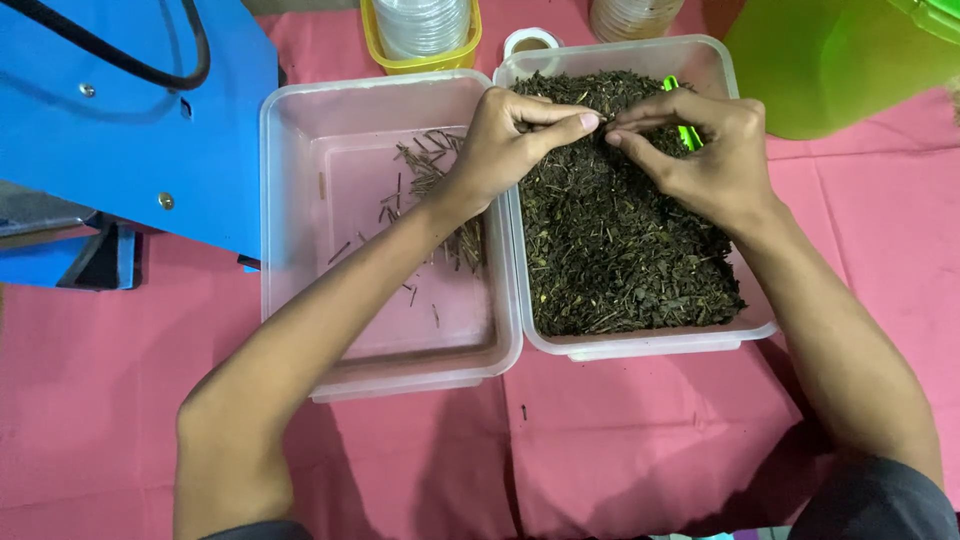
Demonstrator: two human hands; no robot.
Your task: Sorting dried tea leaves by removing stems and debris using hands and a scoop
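Two clear plastic tubs sit side by side on a pink cloth. The right tub [650,345] is full of dark dried leaves [620,240]. The left tub [290,200] holds only a scatter of thin brown stems [430,165]. My left hand [510,140] reaches across the left tub to the far part of the leaf pile, thumb and forefinger pinched. My right hand [700,150] meets it there, its fingertips also pinched and almost touching the left ones. Anything between the fingertips is too small to make out. A bright green tool [687,132] lies in the leaves, partly under my right hand.
A blue machine [130,120] with a black cable stands at the left, overhanging the left tub's corner. A yellow container [420,55] of clear lids, a small white ring [530,40] and a jar [630,18] stand behind the tubs. A large green plastic vessel [830,60] is at the far right.
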